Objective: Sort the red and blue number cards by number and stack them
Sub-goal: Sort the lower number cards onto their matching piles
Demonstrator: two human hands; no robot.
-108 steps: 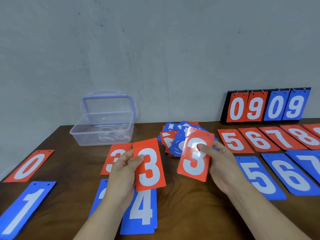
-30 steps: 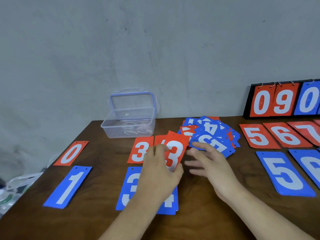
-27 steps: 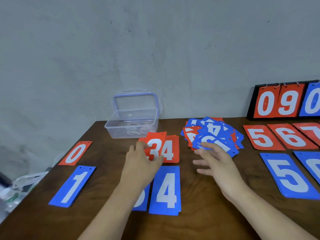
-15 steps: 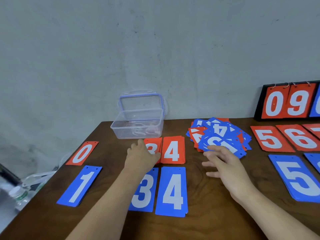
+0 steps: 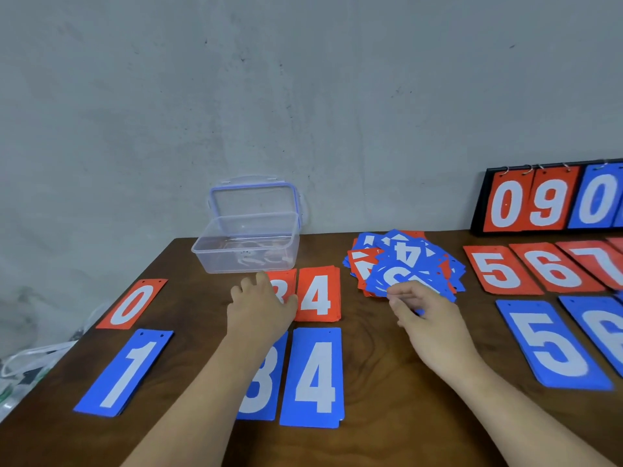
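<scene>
The left hand (image 5: 261,310) is pressed flat on the red 3 stack (image 5: 285,286). The right hand (image 5: 424,318) is curled at the loose pile (image 5: 404,261) in the middle of the table (image 5: 371,365); a pinch cannot be confirmed. The cards are judged thin, light and slick; an overhanging edge should be pinched.

single wide-angle head view, looking forward and down from above the near side of the brown table (image 5: 387,382), facing the grey wall (image 5: 303,96) across it. close enough for both forearms to enter from the bottom edge, with left hand (image 5: 261,311) and right hand (image 5: 428,328) near mid-frame over the tabletop. cropped at the right edge through the black scoreboard (image 5: 480,203) against the wall.
</scene>
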